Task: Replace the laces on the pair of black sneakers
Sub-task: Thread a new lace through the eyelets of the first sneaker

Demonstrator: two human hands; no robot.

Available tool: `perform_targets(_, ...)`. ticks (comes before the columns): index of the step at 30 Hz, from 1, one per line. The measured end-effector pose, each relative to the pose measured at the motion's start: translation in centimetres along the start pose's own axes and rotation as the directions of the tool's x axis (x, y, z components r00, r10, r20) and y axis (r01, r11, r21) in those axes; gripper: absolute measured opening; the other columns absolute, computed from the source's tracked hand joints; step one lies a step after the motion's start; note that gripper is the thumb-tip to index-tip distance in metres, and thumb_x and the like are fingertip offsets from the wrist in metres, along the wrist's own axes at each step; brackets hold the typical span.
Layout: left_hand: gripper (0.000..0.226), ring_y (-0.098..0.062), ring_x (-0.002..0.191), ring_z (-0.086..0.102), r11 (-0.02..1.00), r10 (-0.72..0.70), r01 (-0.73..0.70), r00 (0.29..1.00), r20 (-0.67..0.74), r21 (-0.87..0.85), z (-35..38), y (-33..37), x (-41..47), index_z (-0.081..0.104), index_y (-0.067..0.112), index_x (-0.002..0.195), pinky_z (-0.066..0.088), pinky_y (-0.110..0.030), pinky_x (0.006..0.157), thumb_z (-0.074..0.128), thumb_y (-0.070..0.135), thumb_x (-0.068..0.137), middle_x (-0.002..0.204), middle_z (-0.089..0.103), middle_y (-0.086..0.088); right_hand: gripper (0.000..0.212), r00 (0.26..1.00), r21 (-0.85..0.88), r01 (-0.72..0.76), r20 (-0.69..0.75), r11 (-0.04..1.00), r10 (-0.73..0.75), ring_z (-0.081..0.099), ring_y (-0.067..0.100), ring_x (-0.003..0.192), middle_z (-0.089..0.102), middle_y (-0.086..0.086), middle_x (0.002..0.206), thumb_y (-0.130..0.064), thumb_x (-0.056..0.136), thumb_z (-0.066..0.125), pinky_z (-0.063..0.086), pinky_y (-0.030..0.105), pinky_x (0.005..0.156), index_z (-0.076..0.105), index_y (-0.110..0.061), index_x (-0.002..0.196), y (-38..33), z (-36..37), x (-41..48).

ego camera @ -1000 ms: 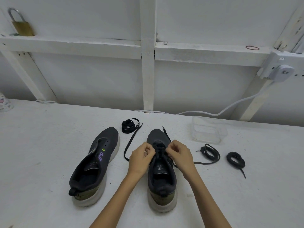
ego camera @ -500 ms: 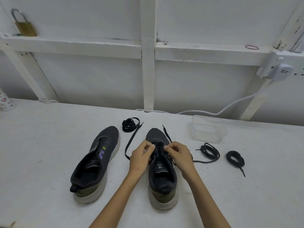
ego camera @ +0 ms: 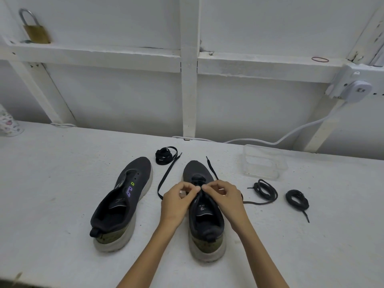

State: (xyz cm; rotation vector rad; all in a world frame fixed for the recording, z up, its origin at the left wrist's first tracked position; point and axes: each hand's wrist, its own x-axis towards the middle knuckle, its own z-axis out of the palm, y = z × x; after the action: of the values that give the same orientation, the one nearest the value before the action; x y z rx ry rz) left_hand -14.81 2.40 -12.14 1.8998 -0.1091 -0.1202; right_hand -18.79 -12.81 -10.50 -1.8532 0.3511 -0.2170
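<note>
Both hands, the left hand (ego camera: 176, 201) and the right hand (ego camera: 224, 197), pinch the lace (ego camera: 166, 176) over the middle of one shoe (ego camera: 196, 169), which stands on the table (ego camera: 62, 173) right of the other shoe (ego camera: 134, 183).

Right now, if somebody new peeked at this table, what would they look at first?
Probably the two hands in the middle: the left hand and right hand pinch a black lace over the shoe nearest them. Beside it, to the left, sits a second shoe with no lace, and three coiled laces lie around on the white table.
</note>
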Motion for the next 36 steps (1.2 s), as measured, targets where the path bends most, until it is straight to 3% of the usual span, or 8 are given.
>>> perform_targets(4,0.005,-0.006,0.074,0.065,0.988,0.065,-0.065,0.998,0.008,0.138,-0.3,1.0,0.0,0.070,0.033,0.080,0.055,-0.023,0.071,0.072,0.033,0.085,0.083,0.070,0.016,0.008,0.999,-0.131,0.030,0.028,0.991,-0.027,0.065,0.006,0.084,0.071,-0.012,0.084,-0.030,0.085,0.073,0.053,0.031,0.081,0.073,-0.029,0.077,-0.2,0.1,0.3)
perform_targets(8,0.006,-0.006,0.082,0.064,0.974,0.073,-0.072,0.997,0.005,0.216,-0.1,1.4,0.1,0.065,0.024,0.083,0.053,-0.027,0.075,0.065,0.025,0.089,0.094,0.065,0.012,0.010,1.000,-0.115,0.002,0.005,0.993,-0.001,0.063,0.011,0.086,0.066,-0.007,0.092,-0.025,0.087,0.068,0.052,0.035,0.081,0.067,-0.026,0.078,0.2,0.4,0.2)
perform_targets(15,0.011,-0.020,0.087,0.066,0.998,-0.060,0.058,0.996,-0.074,-0.016,0.2,-0.1,-0.7,0.058,0.018,0.083,0.054,-0.050,0.083,0.055,0.020,0.093,0.095,0.063,0.005,0.012,0.980,0.155,-0.135,-0.126,0.979,0.155,0.052,0.018,0.072,0.059,0.006,0.078,-0.011,0.090,0.057,0.043,0.033,0.067,0.055,0.000,0.084,0.8,0.8,-0.5)
perform_targets(18,0.012,-0.021,0.083,0.066,0.995,-0.094,0.094,0.996,-0.005,-0.041,-0.1,0.5,0.0,0.062,0.020,0.082,0.056,-0.050,0.080,0.062,0.028,0.091,0.084,0.067,0.002,0.013,0.991,0.078,-0.096,-0.087,0.992,0.103,0.059,0.015,0.075,0.065,-0.001,0.084,-0.020,0.088,0.064,0.048,0.029,0.070,0.061,-0.008,0.085,-0.1,0.5,-0.4)
perform_targets(21,0.022,-0.015,0.075,0.065,0.996,-0.055,0.049,0.996,0.070,0.079,-0.2,1.4,0.5,0.064,0.026,0.081,0.058,-0.046,0.076,0.063,0.046,0.088,0.075,0.066,0.010,0.014,0.999,-0.064,-0.036,-0.030,0.997,0.035,0.064,0.014,0.083,0.066,-0.004,0.090,-0.032,0.087,0.069,0.053,0.032,0.077,0.063,-0.021,0.081,-0.2,0.5,0.0)
perform_targets(24,0.020,-0.018,0.072,0.064,0.985,-0.002,-0.007,0.999,0.052,0.171,0.0,1.5,0.3,0.058,0.026,0.078,0.057,-0.047,0.073,0.057,0.039,0.093,0.071,0.064,0.008,0.014,0.998,-0.050,-0.056,-0.036,0.997,0.055,0.065,0.017,0.085,0.066,-0.002,0.091,-0.029,0.089,0.068,0.055,0.042,0.083,0.063,-0.020,0.079,0.3,0.5,0.0)
perform_targets(30,0.024,-0.015,0.071,0.065,0.983,-0.122,0.107,0.988,-0.096,-0.148,0.3,0.2,-1.3,0.055,0.022,0.071,0.056,-0.053,0.077,0.055,0.019,0.095,0.067,0.064,0.007,0.013,0.991,0.062,-0.112,-0.072,0.992,0.116,0.064,0.017,0.087,0.068,0.000,0.090,-0.025,0.091,0.065,0.052,0.047,0.087,0.063,-0.015,0.083,0.7,1.1,-0.5)
perform_targets(36,0.011,-0.019,0.095,0.068,0.922,-0.154,0.116,0.985,-0.074,-0.369,0.2,0.5,-3.3,0.065,0.021,0.096,0.057,-0.034,0.082,0.065,0.031,0.092,0.094,0.070,-0.002,0.022,0.979,0.224,-0.083,-0.166,0.971,0.122,0.066,0.011,0.072,0.068,0.007,0.082,-0.025,0.091,0.068,0.053,0.037,0.078,0.062,-0.006,0.081,0.8,1.1,-0.9)
